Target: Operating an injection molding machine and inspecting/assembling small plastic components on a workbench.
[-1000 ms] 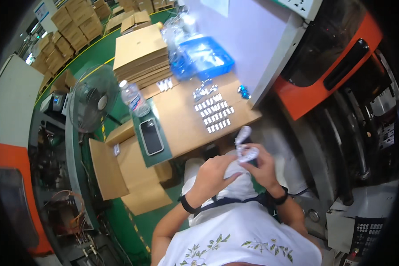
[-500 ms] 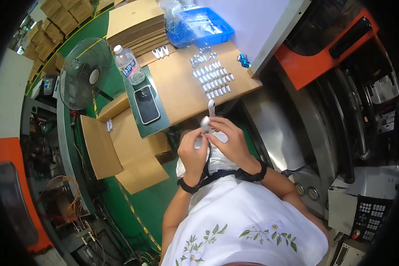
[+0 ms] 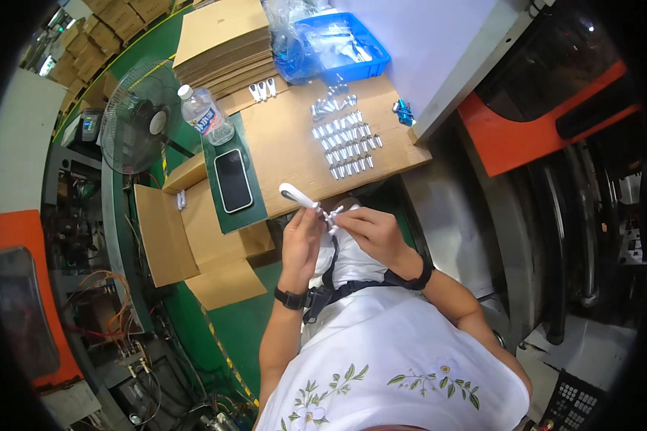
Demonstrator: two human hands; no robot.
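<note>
L hand (image 3: 302, 248) fingers pinch white part (image 3: 299, 196); R hand (image 3: 378, 235) fingers pinch its lower end, prob. so 2 hands steady it above lap (image 3: 359, 262), nr tabletop (image 3: 284, 158). Pcs (image 3: 346, 146) in rows, likely for easy access.

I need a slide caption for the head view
Hands, left and right, pinching white parts beside a table with rows of silver pieces, a phone and a bottle.

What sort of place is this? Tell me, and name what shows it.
Most likely a factory workshop: an orange-panelled machine stands at the right, a keypad panel shows lower right, and cardboard cartons are stacked upper left.
</note>
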